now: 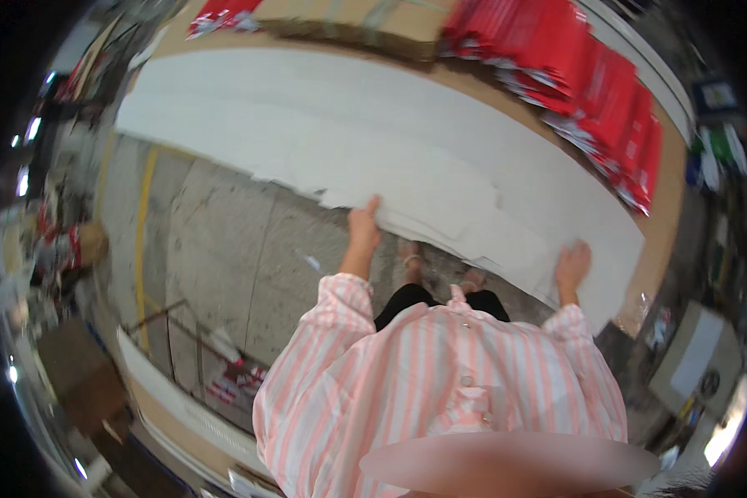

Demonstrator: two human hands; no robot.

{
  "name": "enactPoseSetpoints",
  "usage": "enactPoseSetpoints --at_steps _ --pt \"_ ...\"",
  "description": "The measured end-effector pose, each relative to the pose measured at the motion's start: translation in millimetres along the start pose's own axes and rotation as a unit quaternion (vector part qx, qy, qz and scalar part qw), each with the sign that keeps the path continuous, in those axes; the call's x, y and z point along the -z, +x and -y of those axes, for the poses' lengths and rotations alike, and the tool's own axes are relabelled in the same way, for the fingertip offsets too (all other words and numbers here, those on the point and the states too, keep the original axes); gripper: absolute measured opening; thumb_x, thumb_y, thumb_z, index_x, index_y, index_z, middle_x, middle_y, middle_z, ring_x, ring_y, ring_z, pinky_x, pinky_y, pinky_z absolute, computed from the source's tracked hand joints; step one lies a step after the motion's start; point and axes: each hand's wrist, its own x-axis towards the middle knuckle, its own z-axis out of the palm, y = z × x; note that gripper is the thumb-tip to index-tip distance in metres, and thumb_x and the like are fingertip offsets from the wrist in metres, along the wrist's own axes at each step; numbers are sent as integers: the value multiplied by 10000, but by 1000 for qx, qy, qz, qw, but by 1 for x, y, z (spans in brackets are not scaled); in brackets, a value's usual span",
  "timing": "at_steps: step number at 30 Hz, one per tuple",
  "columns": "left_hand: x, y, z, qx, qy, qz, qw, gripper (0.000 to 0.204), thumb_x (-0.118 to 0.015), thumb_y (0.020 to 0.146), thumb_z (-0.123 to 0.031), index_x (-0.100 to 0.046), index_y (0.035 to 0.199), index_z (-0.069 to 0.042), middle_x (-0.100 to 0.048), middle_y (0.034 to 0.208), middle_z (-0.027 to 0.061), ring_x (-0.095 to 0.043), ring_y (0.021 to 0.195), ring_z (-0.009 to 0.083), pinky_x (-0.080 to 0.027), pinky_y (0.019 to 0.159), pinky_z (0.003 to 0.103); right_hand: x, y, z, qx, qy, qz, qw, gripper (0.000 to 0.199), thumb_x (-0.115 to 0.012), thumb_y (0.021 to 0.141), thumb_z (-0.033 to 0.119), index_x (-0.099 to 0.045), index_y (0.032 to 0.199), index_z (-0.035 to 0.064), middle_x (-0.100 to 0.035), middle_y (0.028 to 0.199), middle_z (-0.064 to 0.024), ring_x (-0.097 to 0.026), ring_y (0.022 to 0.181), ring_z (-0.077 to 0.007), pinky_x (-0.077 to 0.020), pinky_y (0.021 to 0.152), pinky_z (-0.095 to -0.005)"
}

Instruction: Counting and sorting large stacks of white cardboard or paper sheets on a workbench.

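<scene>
A long white sheet (pixel 307 116), torn and ragged along its near edge, covers the front of the table before me. At that edge, left of my body, my left hand (pixel 363 230) is closed on the sheet, thumb on top; its other fingers are mostly hidden. Farther right, my right hand (pixel 573 264) rests on the white surface near its right end, its fingers stretched out and slightly blurred. Beyond the sheet, red flat packets (pixel 548 62) with silvery edges lie in overlapping rows.
A flat cardboard stack (pixel 357 25) lies at the back, with another red packet (pixel 224 17) to its left. Brown tabletop (pixel 668 199) shows at the right. A yellow line (pixel 144 224) crosses the concrete floor at left. A grey machine (pixel 697 357) stands at right.
</scene>
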Motion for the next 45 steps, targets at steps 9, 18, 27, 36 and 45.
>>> enactPoseSetpoints --at_steps 9,18,27,36,45 --pt "33 11 -87 -115 375 34 919 213 -603 786 -227 -628 757 -18 -611 668 77 -586 558 184 -453 509 283 -1 -2 -7 -25 3 36 999 515 -423 887 353 -359 1289 37 -325 1340 -194 -272 1248 -352 -218 1033 -428" --pt "-5 60 -88 -337 548 -89 760 193 -529 799 -146 -614 947 -56 -530 919 118 -515 885 293 -450 726 394 0 5 -19 -16 3 102 995 539 -405 898 358 -319 1313 25 -287 1359 -205 -243 1263 -352 -198 1042 -422" --pt "-8 78 -97 -239 541 -91 801 161 -546 758 -119 -599 898 -60 -534 884 127 -507 878 314 -455 694 408 -1 7 -22 -25 9 123 992 549 -406 897 352 -300 1319 18 -279 1360 -217 -217 1277 -353 -175 1049 -417" --pt "-17 72 -90 -320 535 -92 776 152 -537 766 -121 -620 868 -46 -547 879 131 -519 852 305 -446 715 406 -8 2 -23 -49 12 109 993 548 -409 892 373 -300 1329 61 -248 1390 -176 -198 1288 -341 -172 1048 -434" --pt "-28 68 -85 -274 535 -140 787 198 -516 760 -146 -634 878 -39 -567 905 150 -525 881 308 -444 742 410 -7 0 -15 -55 14 93 994 553 -426 882 365 -293 1333 74 -251 1395 -160 -185 1296 -336 -169 1050 -443"
